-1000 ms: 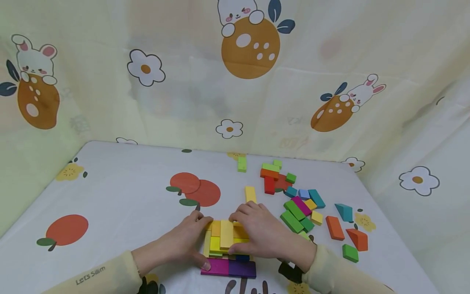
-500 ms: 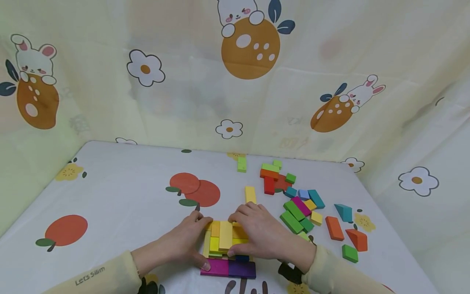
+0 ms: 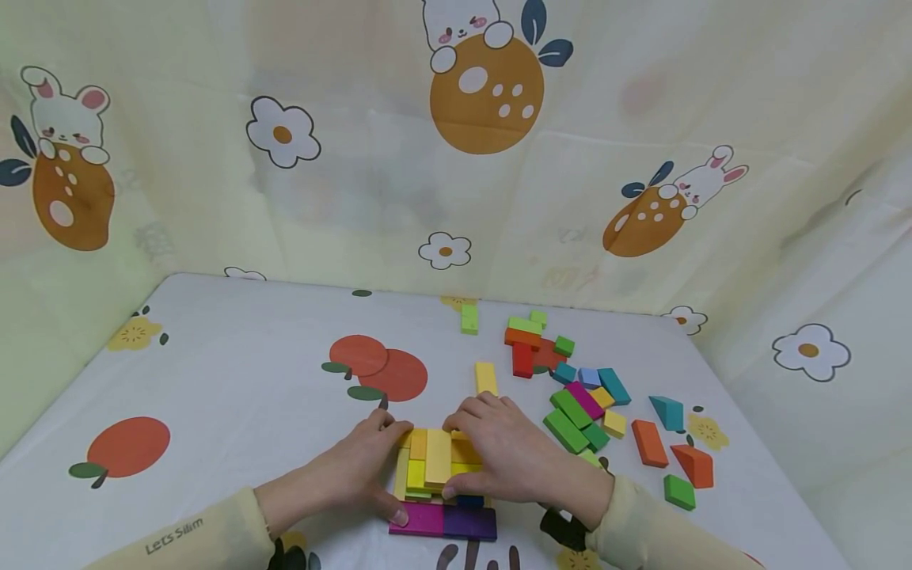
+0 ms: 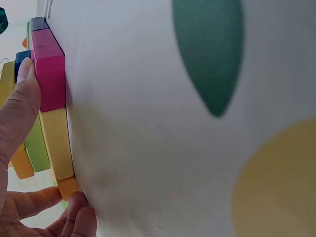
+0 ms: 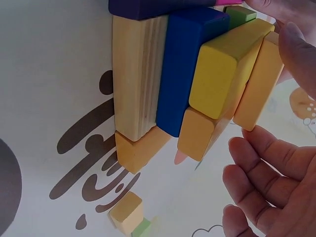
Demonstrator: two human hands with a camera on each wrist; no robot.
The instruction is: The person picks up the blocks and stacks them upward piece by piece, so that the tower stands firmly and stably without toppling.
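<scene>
A low stack of coloured blocks (image 3: 427, 475) lies on the printed tablecloth (image 3: 235, 396) at the near middle, with a magenta block (image 3: 420, 518) and a purple block (image 3: 472, 522) at its near edge. My left hand (image 3: 393, 471) brackets the stack's left side: the thumb (image 4: 19, 113) presses the magenta block (image 4: 49, 74) and the fingers (image 4: 74, 212) touch the far orange end. My right hand (image 3: 450, 457) pinches the long pale-yellow block (image 3: 438, 455) lying on top, thumb (image 5: 301, 49) at its near end, fingers (image 5: 266, 158) at its far end. A blue block (image 5: 182, 64) sits lower in the stack.
Several loose blocks lie to the right: green bars (image 3: 570, 419), an orange bar (image 3: 650, 442), a teal wedge (image 3: 668, 412), a red piece (image 3: 523, 360). A yellow bar (image 3: 486, 378) and a light green block (image 3: 469, 318) lie beyond the stack. A patterned cloth wall (image 3: 456, 158) stands behind.
</scene>
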